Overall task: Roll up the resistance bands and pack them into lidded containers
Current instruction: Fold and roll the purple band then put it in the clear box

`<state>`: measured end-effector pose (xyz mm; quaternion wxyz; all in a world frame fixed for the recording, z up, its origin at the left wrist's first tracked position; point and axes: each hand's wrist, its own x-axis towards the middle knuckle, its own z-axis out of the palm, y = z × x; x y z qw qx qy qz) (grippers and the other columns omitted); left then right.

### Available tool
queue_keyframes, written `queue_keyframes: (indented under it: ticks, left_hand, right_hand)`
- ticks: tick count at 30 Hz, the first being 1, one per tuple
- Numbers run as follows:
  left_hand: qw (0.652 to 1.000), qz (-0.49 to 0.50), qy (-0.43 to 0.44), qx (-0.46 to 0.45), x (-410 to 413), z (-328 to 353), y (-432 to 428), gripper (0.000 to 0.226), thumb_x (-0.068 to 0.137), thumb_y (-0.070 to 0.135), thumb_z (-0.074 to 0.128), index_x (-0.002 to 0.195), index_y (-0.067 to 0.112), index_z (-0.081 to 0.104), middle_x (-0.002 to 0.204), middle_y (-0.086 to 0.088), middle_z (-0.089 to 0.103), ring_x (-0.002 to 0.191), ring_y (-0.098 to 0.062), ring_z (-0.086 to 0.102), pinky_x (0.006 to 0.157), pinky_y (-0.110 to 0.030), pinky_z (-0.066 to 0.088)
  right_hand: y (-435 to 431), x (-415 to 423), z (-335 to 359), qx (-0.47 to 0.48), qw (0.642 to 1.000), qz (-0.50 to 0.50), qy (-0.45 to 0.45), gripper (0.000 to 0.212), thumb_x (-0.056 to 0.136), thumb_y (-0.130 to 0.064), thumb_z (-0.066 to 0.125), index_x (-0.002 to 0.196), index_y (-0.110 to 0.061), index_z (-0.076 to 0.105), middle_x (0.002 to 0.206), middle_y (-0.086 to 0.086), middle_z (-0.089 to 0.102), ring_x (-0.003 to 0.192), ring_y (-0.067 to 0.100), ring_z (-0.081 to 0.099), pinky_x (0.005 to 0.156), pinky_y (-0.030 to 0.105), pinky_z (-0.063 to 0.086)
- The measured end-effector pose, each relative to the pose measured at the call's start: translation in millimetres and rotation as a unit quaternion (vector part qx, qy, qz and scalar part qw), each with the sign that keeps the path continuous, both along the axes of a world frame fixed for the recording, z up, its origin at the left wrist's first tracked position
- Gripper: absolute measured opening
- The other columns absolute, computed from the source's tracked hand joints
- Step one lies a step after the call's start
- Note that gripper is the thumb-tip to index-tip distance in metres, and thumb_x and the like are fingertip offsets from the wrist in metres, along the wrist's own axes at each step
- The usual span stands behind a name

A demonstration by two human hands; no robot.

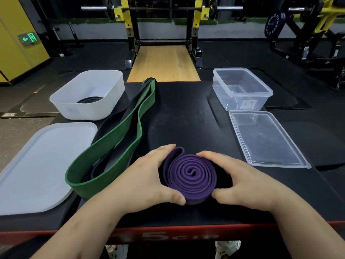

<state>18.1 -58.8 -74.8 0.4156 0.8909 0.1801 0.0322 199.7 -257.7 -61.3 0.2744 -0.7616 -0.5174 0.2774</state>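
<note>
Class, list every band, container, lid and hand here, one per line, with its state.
Purple band: rolled into a coil.
Green band: unrolled, lying loose.
Long black band: unrolled beside it.
White container: open, holding a coiled black band.
White lid: off, flat.
Clear container: open, empty.
Clear lid: off, flat.
Left hand: grips the coil.
Right hand: same.

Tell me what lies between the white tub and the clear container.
Head view: far ends of the green band and black band, then bare mat to the clear container.
</note>
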Motion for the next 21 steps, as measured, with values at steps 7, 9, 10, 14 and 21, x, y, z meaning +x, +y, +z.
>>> queue_keyframes:
  ticks: [7,9,10,14,21]
  left_hand:
    - [0.996,-0.065,0.018,-0.057,12,7,1,0.130,0.056,0.032,0.098,0.152,0.060,0.016,0.150,0.037,0.037,0.137,0.018,0.035,0.122,-0.028,0.028]
    - [0.995,-0.080,0.030,-0.055,18,12,6,0.131,0.055,0.027,0.099,0.155,0.055,0.018,0.149,0.034,0.042,0.137,0.015,0.038,0.122,-0.029,0.029]
    - [0.994,-0.087,0.035,-0.052,21,14,10,0.131,0.055,0.025,0.099,0.156,0.050,0.020,0.148,0.032,0.045,0.137,0.013,0.040,0.122,-0.030,0.029]
    - [0.992,-0.115,0.053,-0.023,28,21,17,0.130,0.056,0.023,0.100,0.158,0.041,0.022,0.145,0.031,0.048,0.135,0.014,0.040,0.120,-0.024,0.030]
    - [0.993,-0.110,0.050,0.017,26,22,15,0.121,0.055,0.036,0.099,0.153,0.044,0.028,0.145,0.033,0.047,0.134,0.016,0.039,0.117,-0.023,0.033]
  right_hand:
    - [1,3,3,0.021,0.999,0.028,-0.001,0.078,0.077,-0.022,0.078,0.140,-0.053,0.044,0.138,-0.032,0.052,0.135,-0.006,0.045,0.112,0.021,0.037]
    - [2,4,3,0.023,0.999,0.032,-0.004,0.076,0.077,-0.022,0.080,0.133,-0.059,0.044,0.137,-0.036,0.050,0.133,-0.009,0.045,0.108,0.012,0.035]
    - [2,5,2,0.022,0.999,0.030,-0.003,0.077,0.077,-0.024,0.081,0.132,-0.062,0.042,0.137,-0.038,0.048,0.133,-0.011,0.044,0.107,0.009,0.034]
    - [4,8,-4,0.002,1.000,0.028,-0.008,0.105,0.073,-0.032,0.081,0.155,-0.057,0.019,0.154,-0.043,0.024,0.144,-0.018,0.021,0.121,0.019,0.025]
    - [14,7,-5,0.006,0.998,0.054,-0.006,0.116,0.065,-0.041,0.092,0.157,-0.052,0.021,0.152,-0.039,0.025,0.144,-0.010,0.028,0.120,0.022,0.029]
